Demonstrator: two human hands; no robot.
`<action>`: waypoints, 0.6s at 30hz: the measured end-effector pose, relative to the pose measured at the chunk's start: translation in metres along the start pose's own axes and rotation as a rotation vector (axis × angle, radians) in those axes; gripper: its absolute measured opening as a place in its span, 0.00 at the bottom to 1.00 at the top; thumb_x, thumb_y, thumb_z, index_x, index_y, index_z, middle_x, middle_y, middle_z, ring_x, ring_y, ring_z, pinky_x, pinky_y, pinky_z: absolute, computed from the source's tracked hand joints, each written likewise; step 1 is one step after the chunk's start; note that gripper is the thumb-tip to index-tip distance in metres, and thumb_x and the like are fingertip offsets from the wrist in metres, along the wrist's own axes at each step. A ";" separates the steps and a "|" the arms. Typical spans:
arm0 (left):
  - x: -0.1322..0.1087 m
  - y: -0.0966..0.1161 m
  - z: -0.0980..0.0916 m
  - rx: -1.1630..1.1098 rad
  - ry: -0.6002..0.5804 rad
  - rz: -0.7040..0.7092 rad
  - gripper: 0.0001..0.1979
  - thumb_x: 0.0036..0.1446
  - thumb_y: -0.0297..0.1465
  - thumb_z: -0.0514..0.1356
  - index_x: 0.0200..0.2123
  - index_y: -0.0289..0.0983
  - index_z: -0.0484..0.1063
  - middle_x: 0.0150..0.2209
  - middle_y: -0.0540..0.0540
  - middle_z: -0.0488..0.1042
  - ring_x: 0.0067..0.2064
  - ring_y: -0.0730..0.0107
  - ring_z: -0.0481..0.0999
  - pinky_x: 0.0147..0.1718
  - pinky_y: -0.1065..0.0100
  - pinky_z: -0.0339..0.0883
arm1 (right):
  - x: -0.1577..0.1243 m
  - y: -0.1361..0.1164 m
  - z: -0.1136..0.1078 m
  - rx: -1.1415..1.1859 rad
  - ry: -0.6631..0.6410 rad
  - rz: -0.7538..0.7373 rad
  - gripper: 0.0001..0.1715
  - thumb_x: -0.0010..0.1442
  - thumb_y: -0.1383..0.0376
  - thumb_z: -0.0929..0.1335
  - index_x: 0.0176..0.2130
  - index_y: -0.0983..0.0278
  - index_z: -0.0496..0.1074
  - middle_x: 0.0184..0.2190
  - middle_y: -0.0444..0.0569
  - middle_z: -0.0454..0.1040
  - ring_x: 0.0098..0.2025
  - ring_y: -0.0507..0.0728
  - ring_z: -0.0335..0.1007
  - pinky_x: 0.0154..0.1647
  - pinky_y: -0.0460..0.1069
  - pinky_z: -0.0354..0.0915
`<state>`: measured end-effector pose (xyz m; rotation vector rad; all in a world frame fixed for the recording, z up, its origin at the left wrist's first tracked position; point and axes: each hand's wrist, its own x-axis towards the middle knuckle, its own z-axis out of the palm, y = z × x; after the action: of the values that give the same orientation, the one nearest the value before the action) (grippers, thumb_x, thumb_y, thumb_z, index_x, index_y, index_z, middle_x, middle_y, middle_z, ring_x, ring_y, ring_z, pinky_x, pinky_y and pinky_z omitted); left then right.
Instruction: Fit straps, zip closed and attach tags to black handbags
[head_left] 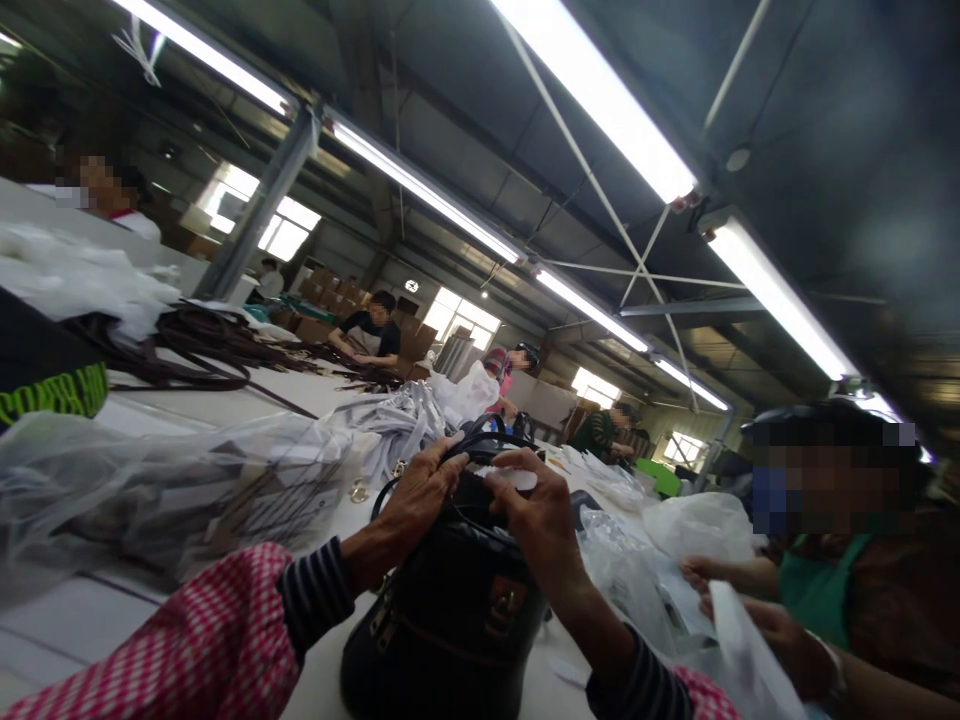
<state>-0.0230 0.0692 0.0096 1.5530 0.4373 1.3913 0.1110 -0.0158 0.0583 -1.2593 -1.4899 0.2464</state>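
A black handbag point(450, 610) stands upright on the white table in front of me, with a metal clasp on its front and a zip at its left side. My left hand point(416, 495) grips the left of its top edge, beside the black handles point(484, 440). Curled over the right of the top edge is my right hand point(536, 505), thumb and fingers close together at the opening. A white piece point(521, 478) shows just behind the right fingers. The inside of the bag is mostly hidden by my hands.
Clear plastic-wrapped goods point(172, 490) lie on the left, with dark brown straps point(202, 345) behind them. Grey strips point(405, 410) are heaped beyond the bag. At right, a co-worker in a green apron point(821, 590) handles plastic bags point(701, 525). Other people work farther back.
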 end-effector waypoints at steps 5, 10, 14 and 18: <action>-0.005 0.007 0.000 0.056 -0.084 0.055 0.14 0.63 0.42 0.58 0.42 0.38 0.73 0.35 0.51 0.72 0.38 0.67 0.70 0.37 0.68 0.62 | 0.008 0.002 -0.007 0.012 -0.206 -0.106 0.11 0.53 0.63 0.74 0.40 0.59 0.79 0.31 0.44 0.78 0.25 0.52 0.69 0.19 0.44 0.60; -0.007 0.011 0.000 0.153 -0.097 0.078 0.14 0.63 0.42 0.57 0.42 0.38 0.74 0.38 0.48 0.76 0.40 0.63 0.72 0.38 0.67 0.64 | 0.028 0.001 -0.009 -0.030 -0.227 -0.232 0.06 0.58 0.62 0.72 0.36 0.61 0.80 0.29 0.46 0.77 0.30 0.55 0.72 0.29 0.47 0.65; -0.007 0.008 0.001 0.230 -0.054 0.092 0.15 0.63 0.42 0.56 0.40 0.38 0.75 0.35 0.47 0.76 0.38 0.62 0.72 0.35 0.67 0.63 | 0.043 -0.008 -0.010 -0.181 -0.158 -0.396 0.07 0.58 0.64 0.71 0.28 0.63 0.78 0.32 0.47 0.76 0.35 0.56 0.71 0.38 0.49 0.64; -0.008 0.006 -0.001 0.287 -0.067 0.117 0.15 0.63 0.42 0.55 0.42 0.38 0.75 0.39 0.45 0.78 0.42 0.59 0.74 0.40 0.66 0.66 | 0.048 -0.020 -0.004 -0.434 -0.241 -0.472 0.06 0.56 0.70 0.69 0.27 0.63 0.74 0.27 0.44 0.74 0.30 0.53 0.68 0.33 0.47 0.59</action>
<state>-0.0280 0.0605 0.0101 1.8781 0.5299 1.4068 0.1116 0.0121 0.1022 -1.1910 -2.0772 -0.2618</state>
